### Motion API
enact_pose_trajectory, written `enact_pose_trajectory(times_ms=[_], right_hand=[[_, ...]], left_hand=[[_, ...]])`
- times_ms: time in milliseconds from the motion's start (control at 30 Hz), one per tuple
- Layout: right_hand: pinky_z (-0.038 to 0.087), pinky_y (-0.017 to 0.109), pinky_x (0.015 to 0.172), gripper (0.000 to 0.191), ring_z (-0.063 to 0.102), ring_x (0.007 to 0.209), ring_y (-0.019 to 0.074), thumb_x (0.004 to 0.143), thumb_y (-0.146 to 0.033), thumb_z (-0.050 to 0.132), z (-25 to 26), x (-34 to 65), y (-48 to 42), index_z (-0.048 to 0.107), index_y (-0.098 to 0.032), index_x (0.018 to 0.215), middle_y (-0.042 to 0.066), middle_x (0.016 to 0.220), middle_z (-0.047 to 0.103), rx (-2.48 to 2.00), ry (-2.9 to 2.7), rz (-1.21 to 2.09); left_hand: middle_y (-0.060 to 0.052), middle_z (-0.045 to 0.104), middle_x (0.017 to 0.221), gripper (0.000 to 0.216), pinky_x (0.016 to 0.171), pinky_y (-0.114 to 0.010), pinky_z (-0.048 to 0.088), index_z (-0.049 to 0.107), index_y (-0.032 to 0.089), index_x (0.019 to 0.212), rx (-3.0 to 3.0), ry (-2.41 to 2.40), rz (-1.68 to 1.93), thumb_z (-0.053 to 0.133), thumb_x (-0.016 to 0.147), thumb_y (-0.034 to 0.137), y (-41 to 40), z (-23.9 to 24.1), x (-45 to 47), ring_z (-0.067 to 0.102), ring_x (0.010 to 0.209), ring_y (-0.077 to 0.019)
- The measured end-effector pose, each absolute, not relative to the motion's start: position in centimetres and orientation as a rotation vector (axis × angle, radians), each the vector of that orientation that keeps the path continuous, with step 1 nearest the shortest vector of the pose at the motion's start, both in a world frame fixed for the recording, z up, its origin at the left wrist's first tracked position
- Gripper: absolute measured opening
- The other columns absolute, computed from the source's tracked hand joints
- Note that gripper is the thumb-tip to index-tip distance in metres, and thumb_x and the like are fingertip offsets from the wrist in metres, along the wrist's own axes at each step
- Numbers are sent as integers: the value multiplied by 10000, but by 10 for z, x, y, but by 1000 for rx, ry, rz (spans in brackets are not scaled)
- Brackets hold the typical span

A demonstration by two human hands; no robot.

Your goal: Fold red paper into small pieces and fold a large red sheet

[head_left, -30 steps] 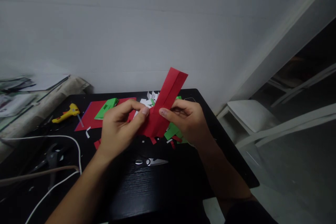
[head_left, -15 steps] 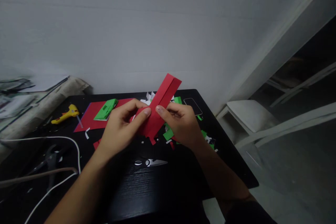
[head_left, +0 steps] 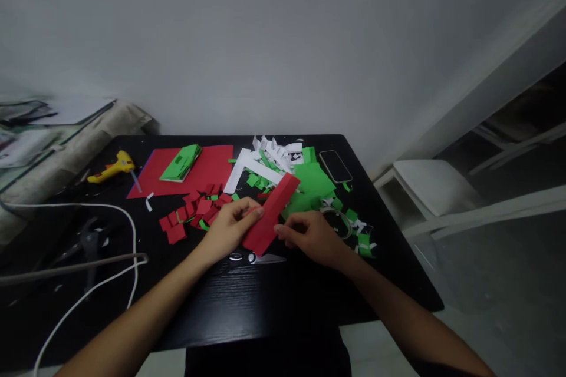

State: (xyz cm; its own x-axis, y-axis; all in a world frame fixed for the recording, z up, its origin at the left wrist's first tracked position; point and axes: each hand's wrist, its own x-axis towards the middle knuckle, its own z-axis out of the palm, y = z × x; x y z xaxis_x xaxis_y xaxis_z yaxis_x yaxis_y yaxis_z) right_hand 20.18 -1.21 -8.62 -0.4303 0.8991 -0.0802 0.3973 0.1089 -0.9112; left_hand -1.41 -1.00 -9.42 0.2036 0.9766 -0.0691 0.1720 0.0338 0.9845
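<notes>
A folded strip of red paper [head_left: 276, 209] is held aslant over the black table, its upper end leaning right. My left hand [head_left: 232, 224] pinches its left edge between thumb and fingers. My right hand [head_left: 312, 237] is closed, with thumb and fingertips at the strip's lower right edge. Just below the strip lie scissors [head_left: 269, 259], partly covered by it. Left of my left hand is a pile of small folded red paper pieces [head_left: 177, 230]. Beyond my right hand lies green paper [head_left: 312, 185], with a roll of tape [head_left: 347, 222] beside it.
A yellow glue gun [head_left: 115, 168] and a red sheet [head_left: 152, 174] bearing a folded green paper stack [head_left: 181, 163] lie on the left. White paper scraps [head_left: 272, 153] and a phone [head_left: 336, 166] are at the back. A white cable [head_left: 128, 218] loops at left; a white chair [head_left: 435, 188] stands right.
Both hands have come lower and nearer with the red strip, which now shows a plain face. My right hand has slid to its lower right edge. The view shows more of the table.
</notes>
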Motion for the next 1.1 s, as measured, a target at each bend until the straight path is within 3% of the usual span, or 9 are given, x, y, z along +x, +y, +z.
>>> enact_pose_trajectory(times_ms=[100,233,300,533,800,1100], right_hand=[[470,266,599,337,639,602,146,938,-415,656,-105,205,-14,701,-166,714,23,659,706,-1215,-1967,976],[549,385,870,101,683,903,217,940,-245,649,-121,204,-7,720,-174,951,95,932,748,-901,-2077,382],[532,430,966,154,665,1035,238,917,-195,658,-128,203,-3,701,-179,1063,114,1057,736,-754,-2185,287],[451,485,1078,286,640,1097,242,889,-143,644,-153,202,-4,652,-176,1173,104,1104,706,-688,-2301,368],[455,456,912,221,592,974,252,899,-183,635,-160,204,-8,686,-185,1114,94,1033,695,-775,-2334,476],[435,445,922,128,583,1030,260,925,-158,596,-161,205,-9,688,-178,1011,102,1061,690,-812,-2333,507]], left_hand=[[32,556,615,376,533,-217,330,648,141,798,1349,1215,830,674,847,512,-7,-115,-20,460,552,-103],[14,615,668,338,571,-223,377,668,141,788,1364,1133,712,685,857,471,-2,-129,-26,506,593,-109],[7,630,689,335,594,-228,403,679,140,787,1378,1111,690,681,869,464,-1,-134,-28,531,619,-115],[-10,682,762,286,635,-229,443,721,150,872,1361,1121,662,700,875,435,-5,-142,-35,589,672,-126],[-36,704,823,272,609,-231,454,738,163,981,1376,1178,574,705,878,413,-10,-141,-31,608,700,-140],[-11,684,746,215,578,-210,458,718,169,956,1413,1224,579,703,878,368,-10,-137,-26,597,649,-125]])
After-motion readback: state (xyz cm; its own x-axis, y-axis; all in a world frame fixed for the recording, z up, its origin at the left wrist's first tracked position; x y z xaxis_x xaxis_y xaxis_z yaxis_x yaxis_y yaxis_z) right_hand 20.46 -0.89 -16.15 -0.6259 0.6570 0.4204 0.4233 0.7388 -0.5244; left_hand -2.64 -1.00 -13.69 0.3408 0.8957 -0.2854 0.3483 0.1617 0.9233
